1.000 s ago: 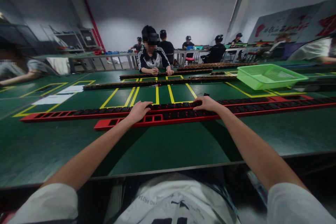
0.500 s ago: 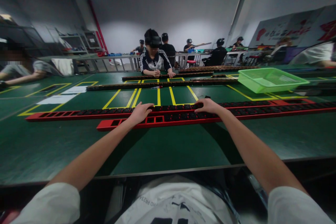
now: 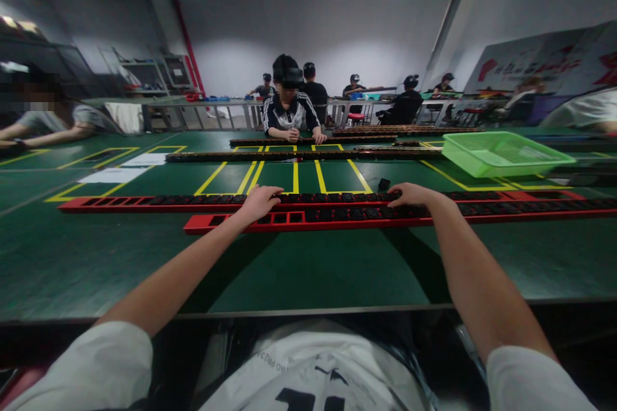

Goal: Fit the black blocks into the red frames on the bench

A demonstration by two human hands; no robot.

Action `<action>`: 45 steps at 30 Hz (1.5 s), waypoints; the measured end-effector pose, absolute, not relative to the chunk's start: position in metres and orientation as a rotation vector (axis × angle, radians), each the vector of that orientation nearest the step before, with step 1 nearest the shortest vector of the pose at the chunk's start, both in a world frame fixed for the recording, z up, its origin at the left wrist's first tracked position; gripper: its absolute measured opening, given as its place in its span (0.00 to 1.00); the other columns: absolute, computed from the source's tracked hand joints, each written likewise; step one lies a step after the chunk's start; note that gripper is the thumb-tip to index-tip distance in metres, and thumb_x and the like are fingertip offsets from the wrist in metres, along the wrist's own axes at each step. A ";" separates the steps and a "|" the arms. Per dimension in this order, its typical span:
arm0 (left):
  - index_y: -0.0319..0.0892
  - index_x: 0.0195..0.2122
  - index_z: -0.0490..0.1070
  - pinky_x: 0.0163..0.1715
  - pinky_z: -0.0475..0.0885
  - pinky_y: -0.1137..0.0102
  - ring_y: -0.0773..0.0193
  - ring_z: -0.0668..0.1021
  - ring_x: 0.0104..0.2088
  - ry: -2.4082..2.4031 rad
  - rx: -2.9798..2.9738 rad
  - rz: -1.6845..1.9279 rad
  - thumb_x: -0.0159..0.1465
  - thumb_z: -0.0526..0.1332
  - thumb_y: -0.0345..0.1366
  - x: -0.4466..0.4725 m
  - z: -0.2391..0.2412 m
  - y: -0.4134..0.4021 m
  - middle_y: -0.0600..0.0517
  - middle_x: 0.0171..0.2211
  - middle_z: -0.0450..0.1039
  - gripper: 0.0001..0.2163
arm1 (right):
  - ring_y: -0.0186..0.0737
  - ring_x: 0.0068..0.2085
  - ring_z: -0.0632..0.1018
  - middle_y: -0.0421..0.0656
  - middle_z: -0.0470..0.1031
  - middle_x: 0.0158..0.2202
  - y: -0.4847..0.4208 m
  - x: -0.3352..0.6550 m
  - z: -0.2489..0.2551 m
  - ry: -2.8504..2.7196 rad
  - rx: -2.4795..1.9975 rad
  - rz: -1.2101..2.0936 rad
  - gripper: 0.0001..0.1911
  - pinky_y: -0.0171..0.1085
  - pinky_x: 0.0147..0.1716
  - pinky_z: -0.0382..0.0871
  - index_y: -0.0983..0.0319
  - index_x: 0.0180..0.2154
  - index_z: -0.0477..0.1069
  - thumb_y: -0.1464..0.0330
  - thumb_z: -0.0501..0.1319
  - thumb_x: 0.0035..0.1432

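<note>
Two long red strips with rows of black sockets lie side by side across the green table. The near red strip starts further right than the far red strip. My left hand lies on top of both near the left end of the near strip, fingers stretched flat towards the far one. Further right, my right hand rests flat on the strips with its fingers pointing left. Neither hand holds anything. A small black part sits just behind the far strip.
A green plastic basket stands at the right rear. Dark strips lie further back between yellow floor-style markings. A person sits opposite with hands on another strip. Other people work at the left edge and at rear tables.
My right hand has slid to the right along the strips. My left hand has stayed in place. The view has tilted up slightly.
</note>
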State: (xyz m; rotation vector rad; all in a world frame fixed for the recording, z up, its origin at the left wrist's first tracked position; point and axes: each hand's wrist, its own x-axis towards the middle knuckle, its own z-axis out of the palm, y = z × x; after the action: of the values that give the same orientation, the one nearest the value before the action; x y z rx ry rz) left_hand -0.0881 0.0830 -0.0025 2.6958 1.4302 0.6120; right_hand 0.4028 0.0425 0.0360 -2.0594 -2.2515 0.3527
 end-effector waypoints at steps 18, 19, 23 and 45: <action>0.40 0.56 0.71 0.55 0.67 0.58 0.55 0.76 0.52 1.358 2.842 0.658 0.71 0.52 0.36 -0.084 -0.006 0.071 0.46 0.53 0.75 0.16 | 0.54 0.47 0.80 0.46 0.82 0.45 0.042 0.375 0.033 -2.356 -1.849 0.157 0.23 0.43 0.50 0.72 0.58 0.44 0.82 0.55 0.69 0.47; 0.40 0.55 0.72 0.54 0.68 0.59 0.55 0.76 0.51 1.386 2.831 0.671 0.71 0.52 0.36 -0.085 -0.005 0.070 0.45 0.52 0.76 0.16 | 0.54 0.47 0.80 0.45 0.82 0.45 0.043 0.369 0.032 -2.364 -1.823 0.149 0.22 0.43 0.49 0.72 0.58 0.44 0.82 0.55 0.69 0.48; 0.40 0.52 0.74 0.52 0.70 0.60 0.53 0.76 0.49 1.506 2.804 0.682 0.71 0.51 0.36 -0.086 -0.003 0.068 0.45 0.51 0.76 0.16 | 0.53 0.47 0.79 0.47 0.81 0.45 0.043 0.351 0.027 -2.351 -1.758 0.161 0.22 0.43 0.49 0.72 0.59 0.45 0.81 0.55 0.68 0.50; 0.45 0.50 0.77 0.47 0.73 0.63 0.57 0.78 0.44 1.360 2.707 0.695 0.66 0.59 0.36 -0.103 -0.005 0.091 0.49 0.44 0.77 0.13 | 0.54 0.49 0.79 0.48 0.80 0.48 0.043 0.351 0.022 -2.295 -1.747 0.203 0.27 0.45 0.52 0.71 0.60 0.48 0.80 0.53 0.69 0.49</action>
State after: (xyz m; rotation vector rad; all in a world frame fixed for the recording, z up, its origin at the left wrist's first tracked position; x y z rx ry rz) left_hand -0.1032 0.0909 -0.0047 2.7071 1.3600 0.6953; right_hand 0.3514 0.0434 0.0221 -1.7472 -2.2947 0.2035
